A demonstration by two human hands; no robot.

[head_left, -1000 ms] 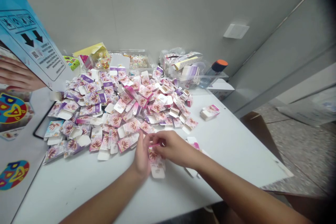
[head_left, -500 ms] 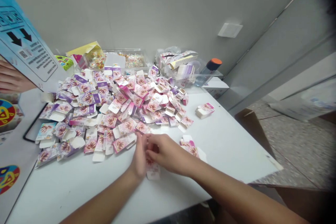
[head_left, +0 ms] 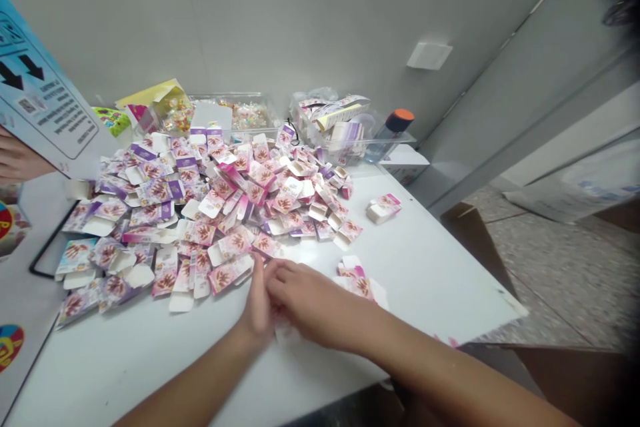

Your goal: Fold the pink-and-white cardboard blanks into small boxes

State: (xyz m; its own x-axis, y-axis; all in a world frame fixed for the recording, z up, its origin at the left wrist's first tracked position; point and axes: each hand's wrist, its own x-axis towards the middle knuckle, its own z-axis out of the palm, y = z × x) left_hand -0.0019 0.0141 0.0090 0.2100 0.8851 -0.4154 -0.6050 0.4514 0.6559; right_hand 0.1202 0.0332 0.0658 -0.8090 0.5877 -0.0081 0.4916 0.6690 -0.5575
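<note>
My right hand (head_left: 317, 307) curls its fingers in against my upright left hand (head_left: 255, 310), around a small box (head_left: 286, 333) mostly hidden between them; I cannot tell whether either is clamped on it. Its pale end, blurred, pokes out over the white desk (head_left: 440, 280). Beyond, pink and purple boxes (head_left: 245, 180) heap before a grey wall (head_left: 300, 27).

Over here, cartons (head_left: 227, 185) in pink, purple and white with reddish hand motifs, white worktop (head_left: 425, 267), grey wall (head_left: 280, 20).
</note>
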